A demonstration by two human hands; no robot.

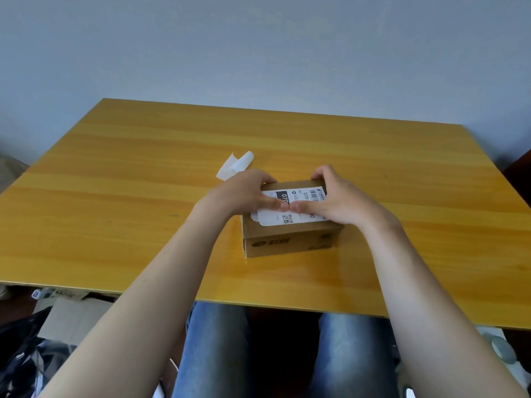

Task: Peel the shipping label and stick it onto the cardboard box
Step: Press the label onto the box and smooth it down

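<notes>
From the head camera, we're looking down at a yellow wooden table point(143, 196), and the cardboard box point(287, 239) is sitting on it just ahead of the person, a little right of centre. The white shipping label point(298, 209) is lying flat across the top of the box, barcode toward the far edge, QR code toward the near edge, its near-left corner reaching the box's edge.

Both hands are working on top of that box. The left hand point(244, 193) is coming in from the left, fingers curling over the far-left corner of the box, thumb stretching flat across the label. The right hand point(339, 202) is mirroring it from the right, fingers hooking over the far edge, thumb lying flat on the label. The two thumb tips are meeting, touching or nearly so, at the middle of the label. Neither hand is gripping anything here; they're pressing down, fingers spread loosely over the box top.

Behind the left hand, a curled strip of white backing paper point(234, 166) is lying on the table, near the box but apart from it.

Below the table edge, the person's knees in blue jeans point(215, 340) are showing.
</notes>
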